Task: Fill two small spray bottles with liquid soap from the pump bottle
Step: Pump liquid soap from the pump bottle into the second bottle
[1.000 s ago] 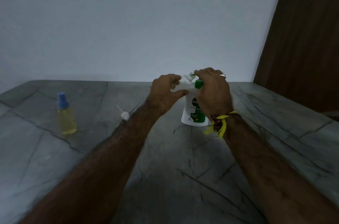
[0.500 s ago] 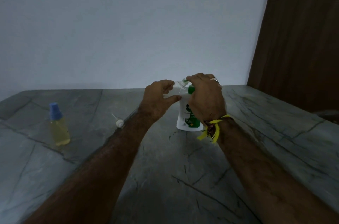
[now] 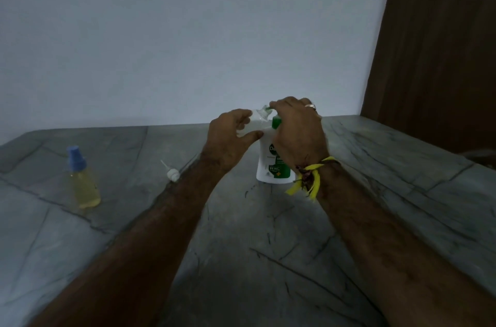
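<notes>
Left hand (image 3: 228, 136) grasps small clear spray bottle (image 3: 255, 125) at the pump bottle (image 3: 271, 163) spout — right hand (image 3: 298, 131) clenched around pump head.

Two spray bottles (image 3: 83, 184) (image 3: 255, 123), one pump bottle (image 3: 271, 165), one loose sprayer cap (image 3: 171, 172).

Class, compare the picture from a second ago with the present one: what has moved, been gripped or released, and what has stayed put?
Little changed. The left hand still holds the small clear bottle at the pump bottle, and the right hand stays on the pump head; neither grip was released. Only the camera tilted up a little, showing more wall. The capped spray bottle and the loose sprayer top lie where they were.
</notes>
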